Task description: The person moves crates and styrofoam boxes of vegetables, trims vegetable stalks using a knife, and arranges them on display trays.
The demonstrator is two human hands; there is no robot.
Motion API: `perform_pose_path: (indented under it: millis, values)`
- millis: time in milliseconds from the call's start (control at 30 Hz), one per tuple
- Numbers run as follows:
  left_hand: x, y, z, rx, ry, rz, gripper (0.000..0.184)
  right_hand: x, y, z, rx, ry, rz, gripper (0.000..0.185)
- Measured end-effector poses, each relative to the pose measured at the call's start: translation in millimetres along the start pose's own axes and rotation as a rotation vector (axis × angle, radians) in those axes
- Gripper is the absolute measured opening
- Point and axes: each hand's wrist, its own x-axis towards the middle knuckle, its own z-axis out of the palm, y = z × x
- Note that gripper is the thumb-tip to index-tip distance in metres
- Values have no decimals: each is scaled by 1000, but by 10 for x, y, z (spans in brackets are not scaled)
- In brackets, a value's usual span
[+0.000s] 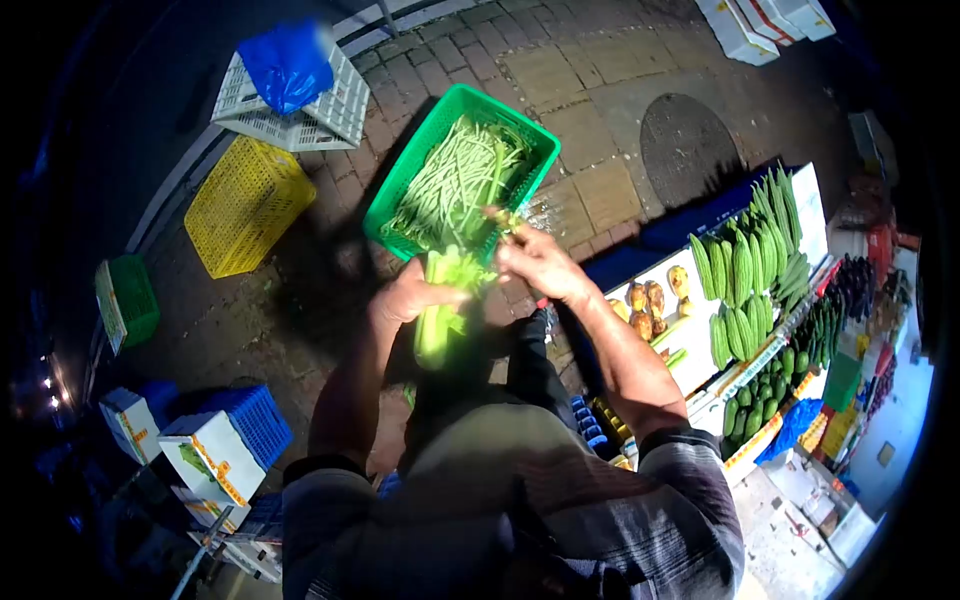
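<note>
My left hand [410, 294] is closed around a bunch of celery [434, 335], its pale stalks pointing toward me and its bright leaves spread on the far side. To the right, my right hand [543, 264] is pinched at the fingers, with a small yellowish leafy piece [508, 220] sticking out beyond them; its exact kind is hard to make out. Just past both hands sits a green plastic crate [552, 150], which holds many long pale-green beans [455, 170]. The celery leaves overlap the crate's near edge from this viewpoint.
A yellow crate [245, 205] and a white crate [345, 100] with a blue bag [287, 68] stand left. On the right, a display holds ridged green gourds [740, 268], brownish roots [647, 305] and cucumbers [765, 400]. White boxes [210, 455] sit lower left.
</note>
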Motion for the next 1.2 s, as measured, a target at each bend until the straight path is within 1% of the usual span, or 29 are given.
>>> perform_pose_path:
  millis: [33,67,100,133,200,233,267,333,367,467,500,533,567,600,633,667,733,800,833,867,900,933,967,1000,1067,1100,1133,1167,1200]
  values:
    - [1,29,42,-31,-21,-5,41,-43,-126,91,33,-58,35,62]
    - [44,94,80,-54,-50,-4,41,-21,-93,137,116,-159,51,59]
    - [43,158,144,-105,-74,-18,46,-5,-22,112,207,-202,111,56]
    - [43,128,128,-112,-53,-33,50,-9,11,110,303,-248,176,54]
    - [29,87,59,-117,-71,-84,51,-45,54,184,228,-162,66,47]
    - [29,75,27,-120,-92,-87,53,-113,-77,244,164,-116,72,45]
    - [22,33,34,-135,-42,-70,47,-141,-8,295,164,-79,47,38]
    - [10,25,-22,-84,-126,-109,50,-199,50,349,-77,50,-175,29]
    - [46,53,-58,-17,-151,-198,41,-218,137,369,-33,116,-98,21]
    - [162,28,-98,206,-139,-275,31,-261,291,328,-368,260,-230,18]
    - [221,41,-36,280,-140,-309,26,-258,448,326,-463,324,-263,15]
    - [250,51,43,330,-41,-347,24,-322,454,288,-502,377,-274,18]
    - [345,27,57,391,-98,-350,20,-351,597,259,-469,384,-304,19]
    - [425,45,85,456,-181,-372,19,-424,581,236,-484,381,-262,20]
    - [455,91,162,489,-159,-425,23,-513,506,181,-500,315,-209,18]
    - [514,151,320,568,-155,-433,28,-546,588,200,-482,375,-206,20]
    - [598,88,373,604,-185,-460,31,-695,696,187,-478,470,-212,20]
    - [685,-99,289,839,-82,-441,35,-885,792,110,-441,548,-184,18]
    - [824,-257,264,952,-30,-428,37,-1019,965,-55,-352,672,-142,18]
    - [887,-246,305,899,-41,-452,38,-1170,1014,-177,-260,790,-107,18]
    - [980,-233,360,845,-47,-472,39,-1352,1062,-395,-18,816,39,21]
    - [1073,-193,460,790,-52,-505,41,-1426,1304,-571,134,855,-28,26]
    - [1141,-144,799,834,59,-490,39,-1535,1265,-683,316,834,-48,27]
    - [1221,-214,971,772,79,-458,38,-1645,1198,-784,494,805,-75,28]
    - [1438,-350,1254,645,112,-393,38,-1786,1216,-834,392,870,-96,28]
    - [1570,-415,1369,521,40,-417,35,-1828,1378,-914,322,912,-65,29]
    - [1718,-502,1480,496,46,-405,35,-1871,1542,-993,253,954,-31,30]
    - [1862,-604,1602,470,55,-393,35,-1876,1992,-1124,167,998,46,32]
    - [2010,-723,1726,443,67,-375,35,-1914,2269,-1230,77,1035,121,34]
